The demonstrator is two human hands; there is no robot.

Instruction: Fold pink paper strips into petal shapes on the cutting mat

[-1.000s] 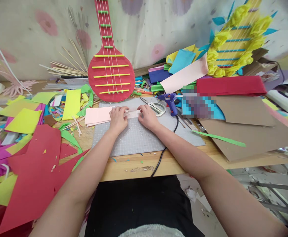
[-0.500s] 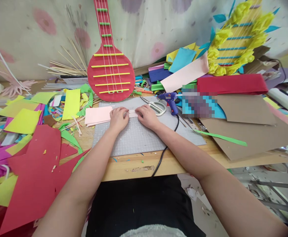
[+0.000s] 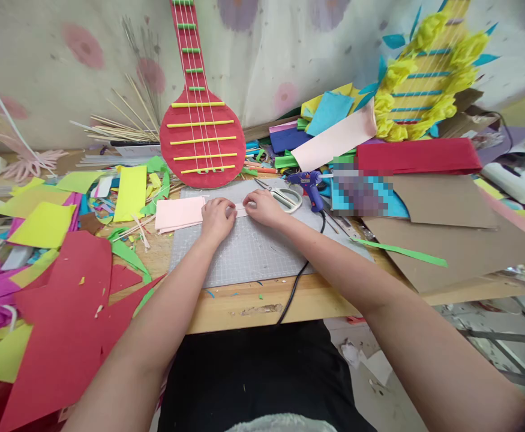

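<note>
A pale pink strip of folded paper [image 3: 241, 210] lies on the grey cutting mat [image 3: 244, 258], mostly covered by my fingers. At its left part, my left hand [image 3: 218, 218] rests with bent fingers closed on the paper. My right hand [image 3: 263, 208] pinches the other side, thumb and fingers close to the sheet. Left of my left hand sits a wider stack of pale pink paper [image 3: 179, 214]; whether it joins the strip is hidden. Scissors [image 3: 289, 201] with pale handles lie just behind my right hand. A blue glue gun [image 3: 309, 187] stands to their right.
A red paper banjo shape [image 3: 203, 147] leans on the back wall. Brown cardboard sheets [image 3: 451, 246] cover the right side, with a green strip [image 3: 406, 252] across them. Red paper pieces [image 3: 71, 300] fill the left. The glue gun's black cord [image 3: 294, 294] runs over the front edge.
My right hand has shifted slightly left along the pink paper, closer to my left hand. The left hand stays nearly in place. The whole view has tilted slightly.
</note>
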